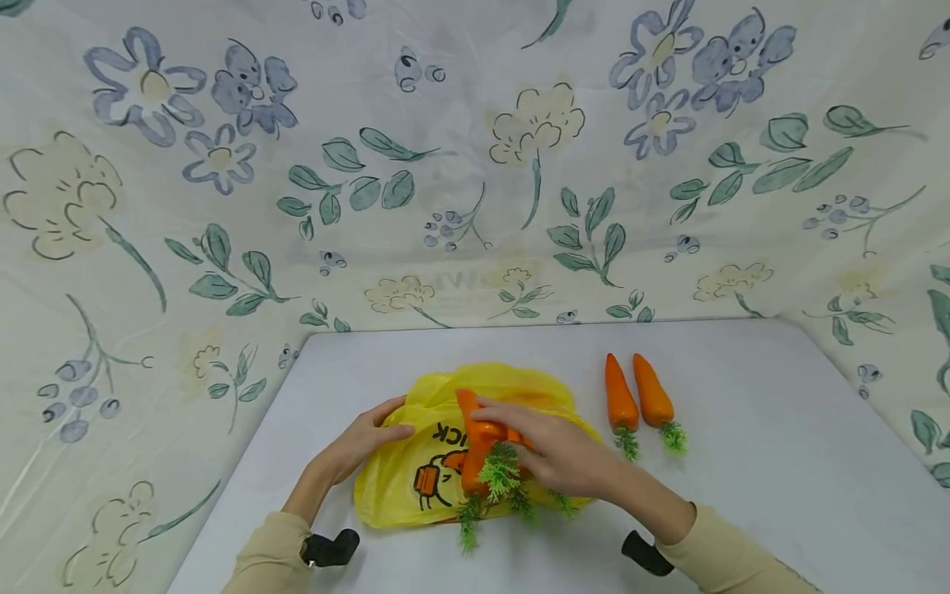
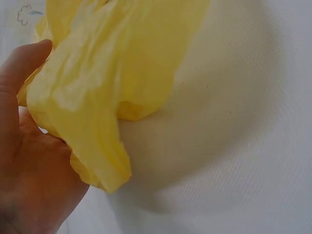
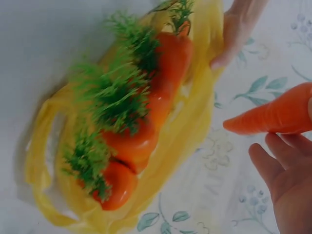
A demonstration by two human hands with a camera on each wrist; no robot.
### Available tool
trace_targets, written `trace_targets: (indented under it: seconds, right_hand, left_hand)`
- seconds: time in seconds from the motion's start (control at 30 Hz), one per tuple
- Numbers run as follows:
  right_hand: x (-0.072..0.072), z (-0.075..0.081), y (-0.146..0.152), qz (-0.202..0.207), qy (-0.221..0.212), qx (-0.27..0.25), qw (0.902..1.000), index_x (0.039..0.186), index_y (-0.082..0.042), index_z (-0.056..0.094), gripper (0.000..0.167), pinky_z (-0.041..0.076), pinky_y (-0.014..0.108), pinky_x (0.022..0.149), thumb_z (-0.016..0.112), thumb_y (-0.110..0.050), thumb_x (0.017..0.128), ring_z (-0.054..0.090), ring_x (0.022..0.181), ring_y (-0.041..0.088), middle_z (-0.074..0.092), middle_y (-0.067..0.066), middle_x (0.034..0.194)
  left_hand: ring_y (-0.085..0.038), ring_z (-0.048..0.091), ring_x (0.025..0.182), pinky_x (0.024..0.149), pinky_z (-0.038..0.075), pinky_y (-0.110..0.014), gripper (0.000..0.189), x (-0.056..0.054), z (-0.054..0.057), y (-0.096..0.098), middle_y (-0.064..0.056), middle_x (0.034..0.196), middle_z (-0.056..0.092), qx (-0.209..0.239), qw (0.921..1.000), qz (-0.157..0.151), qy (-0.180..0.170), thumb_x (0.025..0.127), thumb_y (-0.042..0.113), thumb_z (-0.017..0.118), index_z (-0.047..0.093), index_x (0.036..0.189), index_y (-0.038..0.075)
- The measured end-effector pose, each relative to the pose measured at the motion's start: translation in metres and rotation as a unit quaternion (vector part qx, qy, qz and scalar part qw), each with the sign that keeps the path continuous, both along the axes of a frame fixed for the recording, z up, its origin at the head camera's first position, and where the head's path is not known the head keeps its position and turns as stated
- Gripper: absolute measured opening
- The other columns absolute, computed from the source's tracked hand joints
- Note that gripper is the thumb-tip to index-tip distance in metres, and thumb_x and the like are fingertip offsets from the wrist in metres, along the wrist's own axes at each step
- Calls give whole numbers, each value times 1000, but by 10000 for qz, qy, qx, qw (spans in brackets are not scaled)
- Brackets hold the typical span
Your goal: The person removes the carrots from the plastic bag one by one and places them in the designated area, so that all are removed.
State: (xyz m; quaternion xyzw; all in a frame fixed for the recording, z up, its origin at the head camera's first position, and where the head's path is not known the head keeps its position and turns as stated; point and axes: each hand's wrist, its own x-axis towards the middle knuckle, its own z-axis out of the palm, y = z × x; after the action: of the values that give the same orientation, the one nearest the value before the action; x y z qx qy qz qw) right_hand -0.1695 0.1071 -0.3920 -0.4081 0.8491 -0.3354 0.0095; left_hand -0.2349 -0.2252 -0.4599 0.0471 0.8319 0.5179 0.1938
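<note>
A yellow plastic bag (image 1: 393, 495) with black print lies on the white table. My left hand (image 1: 359, 441) grips its left side, thumb over the thin plastic (image 2: 92, 92) and the other fingers mostly hidden behind it. With the thumb and fingers of my right hand (image 1: 567, 454) I hold an orange toy carrot (image 3: 273, 114) over the bag, its tip pointing toward the bag's carrots in the right wrist view. Several more carrots (image 3: 168, 61) with green leafy tops (image 3: 105, 95) lie side by side at the bag's mouth, tops sticking out past its edge.
Two more carrots, one (image 1: 620, 394) beside the other (image 1: 653, 392), lie on the table right of the bag. A white and floral cloth (image 1: 475, 190) stands around the table's back and sides. Black camera mounts (image 1: 331, 548) sit at both wrists.
</note>
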Motion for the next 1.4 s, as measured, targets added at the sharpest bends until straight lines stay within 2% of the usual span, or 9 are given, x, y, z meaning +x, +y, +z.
trace_targets:
  seconds: [0.07, 0.17, 0.3, 0.43, 0.53, 0.83, 0.93, 1.07, 1.4]
  right_hand:
    - [0, -1, 6, -5, 136, -3, 9999, 150, -29, 40, 65, 49, 39, 102, 55, 3, 96, 50, 133, 18, 43, -5, 154]
    - [-1, -2, 17, -27, 303, -81, 9995, 150, -26, 41, 65, 55, 26, 79, 56, 5, 95, 63, 98, 11, 43, -1, 154]
    - [-3, 1, 33, -71, 309, -228, 9992, 150, -23, 41, 69, 39, 18, 51, 56, 11, 91, 39, 59, 8, 43, 5, 154]
    - [-5, 6, 52, -244, 280, -374, 9986, 150, -21, 41, 70, 51, 18, 61, 57, 13, 91, 65, 90, 19, 40, 8, 156]
    - [-7, 9, 67, -505, 401, -346, 9973, 150, -20, 42, 68, 56, 22, 74, 59, 11, 92, 65, 109, 27, 38, 8, 157]
    - [-9, 7, 110, -1266, 560, 34, 9904, 147, -19, 45, 67, 48, 22, 55, 63, 10, 89, 56, 65, 12, 45, 14, 151]
    - [-11, 5, 124, -1526, 726, 118, 9855, 145, -17, 47, 65, 59, 33, 73, 67, 7, 88, 67, 89, 23, 48, 16, 149]
    - [-15, 0, 143, -1840, 832, 113, 9793, 143, -13, 49, 63, 49, 54, 96, 69, 6, 87, 50, 130, 41, 49, 18, 147]
    - [-24, -16, 179, -2409, 451, 68, 9695, 143, -5, 48, 58, 47, 53, 95, 65, 7, 89, 51, 126, 44, 50, 23, 144]
  left_hand:
    - [-38, 34, 140, 116, 27, -56, 73, 0, 0, 0, -19, 158, 31, 15, 10000, -21, 10, 94, 34, 65, 32, 155, 10]
    - [-38, 33, 141, 117, 26, -56, 73, 0, 1, 0, -19, 159, 30, 11, 10000, -31, 36, 94, 33, 65, 32, 155, 10]
    - [-39, 32, 142, 117, 26, -56, 73, -1, 0, 0, -19, 159, 30, 19, 10000, -8, 32, 94, 32, 65, 32, 155, 9]
    - [-38, 33, 141, 117, 26, -55, 74, -1, -1, 1, -19, 159, 30, 26, 10000, 9, -21, 94, 33, 65, 32, 155, 9]
    - [-38, 35, 140, 116, 27, -56, 74, 0, -1, 0, -19, 158, 31, -23, 10000, 27, -16, 94, 34, 65, 32, 155, 9]
    - [-39, 31, 143, 117, 26, -56, 73, 0, 1, 0, -19, 158, 31, 54, 9999, -72, 88, 94, 33, 66, 34, 154, 8]
    - [-39, 31, 143, 117, 26, -56, 73, 0, 1, 1, -20, 158, 31, 37, 9999, -71, 102, 94, 33, 67, 33, 154, 8]
    - [-39, 32, 142, 117, 26, -56, 73, 0, 1, 0, -20, 158, 31, 6, 9999, -59, 106, 94, 32, 66, 33, 154, 7]
    - [-39, 32, 142, 117, 26, -56, 73, -1, 2, 1, -20, 159, 30, 24, 9998, -144, 101, 95, 33, 65, 32, 155, 8]
